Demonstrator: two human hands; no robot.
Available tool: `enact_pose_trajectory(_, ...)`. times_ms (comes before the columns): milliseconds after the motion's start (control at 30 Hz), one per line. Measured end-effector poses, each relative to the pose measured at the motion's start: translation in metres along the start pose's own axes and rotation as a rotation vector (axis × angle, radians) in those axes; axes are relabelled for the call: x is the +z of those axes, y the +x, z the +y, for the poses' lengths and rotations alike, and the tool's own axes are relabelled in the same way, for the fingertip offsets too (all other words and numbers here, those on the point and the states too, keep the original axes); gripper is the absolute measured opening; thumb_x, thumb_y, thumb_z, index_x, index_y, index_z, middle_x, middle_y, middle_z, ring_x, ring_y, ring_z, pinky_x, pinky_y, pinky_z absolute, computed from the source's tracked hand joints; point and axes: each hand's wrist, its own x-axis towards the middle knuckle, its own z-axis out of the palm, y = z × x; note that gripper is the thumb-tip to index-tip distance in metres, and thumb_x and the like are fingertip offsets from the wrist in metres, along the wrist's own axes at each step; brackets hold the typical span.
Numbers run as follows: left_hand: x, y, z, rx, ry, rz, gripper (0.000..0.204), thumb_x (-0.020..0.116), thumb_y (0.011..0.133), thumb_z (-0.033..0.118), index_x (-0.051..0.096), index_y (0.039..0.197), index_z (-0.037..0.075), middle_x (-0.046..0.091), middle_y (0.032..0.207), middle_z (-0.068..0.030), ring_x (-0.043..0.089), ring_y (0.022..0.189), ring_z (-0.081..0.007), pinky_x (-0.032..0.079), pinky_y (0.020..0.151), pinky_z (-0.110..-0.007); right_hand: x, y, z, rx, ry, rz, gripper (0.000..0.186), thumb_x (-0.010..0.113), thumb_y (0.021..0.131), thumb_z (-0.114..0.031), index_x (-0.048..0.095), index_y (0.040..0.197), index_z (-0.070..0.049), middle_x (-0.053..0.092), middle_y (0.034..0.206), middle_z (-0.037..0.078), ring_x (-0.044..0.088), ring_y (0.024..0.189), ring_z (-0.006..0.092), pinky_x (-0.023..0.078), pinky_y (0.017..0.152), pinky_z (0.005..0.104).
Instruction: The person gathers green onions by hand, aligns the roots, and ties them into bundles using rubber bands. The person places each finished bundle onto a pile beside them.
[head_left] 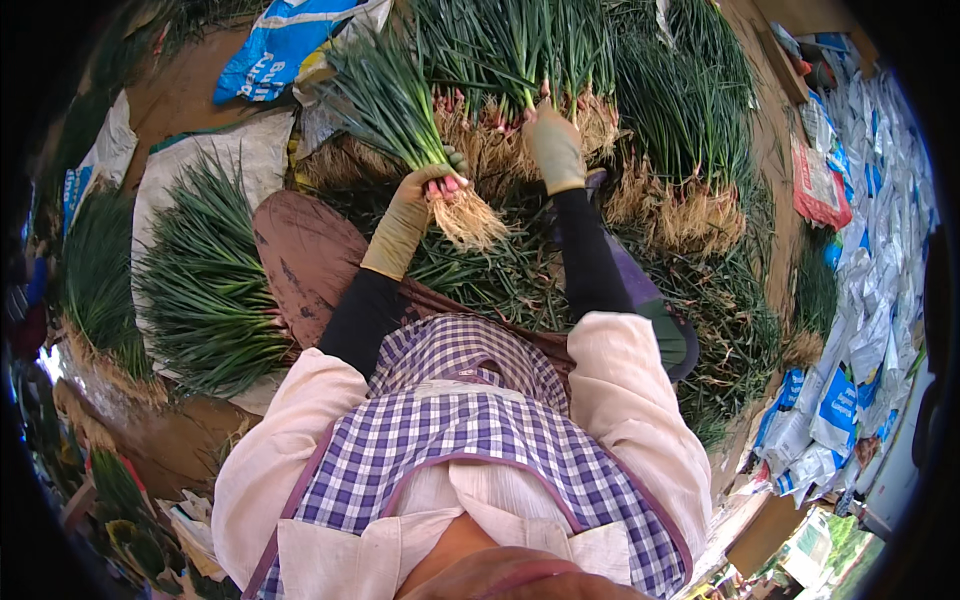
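Observation:
My left hand [410, 212], in a tan work glove, is closed round a bunch of spring onions [392, 105]. Their green leaves fan up and away from me, while pink bulbs and pale stringy roots stick out below the fist. Gloved alike, my right hand [556, 152] reaches to the front of a big heap of spring onions [490, 40]. Its fingers are closed at the bulb end of a spring onion [530, 98] there; the fingertips are partly hidden. Tangled roots hang along the heap's near edge.
Another spring onion pile [685, 90] stands at the right. A fanned bundle [205, 285] lies on a white sack [170, 185] at the left. Loose green trimmings [490, 280] cover the ground before me. Crumpled plastic bags [880, 240] line the far right.

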Motion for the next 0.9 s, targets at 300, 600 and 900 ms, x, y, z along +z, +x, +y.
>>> enact_pose_trajectory(300, 0.010, -0.006, 0.000, -0.324, 0.254, 0.139, 0.037, 0.056, 0.083, 0.008, 0.056, 0.114, -0.010, 0.065, 0.085, -0.0197, 0.061, 0.062, -0.0188, 0.050, 0.050, -0.025, -0.001, -0.095, 0.007, -0.512, 0.153, -0.373, 0.023, 0.055, 0.084, -0.021, 0.063, 0.103, -0.009, 0.065, 0.098, 0.015, 0.063, 0.089, 0.0254, 0.049, 0.081, 0.0373)
enact_pose_trajectory(600, 0.014, -0.008, 0.017, -0.179, 0.193, -0.085, 0.043, 0.054, 0.081, 0.004, 0.050, 0.122, -0.009, 0.062, 0.110, -0.0180, 0.061, 0.097, -0.0264, 0.050, 0.082, -0.034, -0.008, 0.029, 0.062, -0.046, 0.231, 0.025, 0.038, 0.050, 0.090, -0.041, 0.063, 0.105, -0.008, 0.064, 0.090, 0.010, 0.060, 0.079, 0.0189, 0.049, 0.070, 0.0324)
enact_pose_trajectory(900, 0.017, -0.012, 0.029, -0.134, 0.020, -0.257, 0.043, 0.056, 0.078, 0.001, 0.052, 0.120, -0.001, 0.055, 0.116, -0.0104, 0.052, 0.105, -0.0195, 0.039, 0.098, -0.028, -0.208, -0.026, 0.196, -0.155, 1.167, 0.255, 0.024, 0.058, 0.091, -0.024, 0.066, 0.104, -0.006, 0.061, 0.075, 0.003, 0.058, 0.062, 0.0077, 0.041, 0.051, 0.0154)
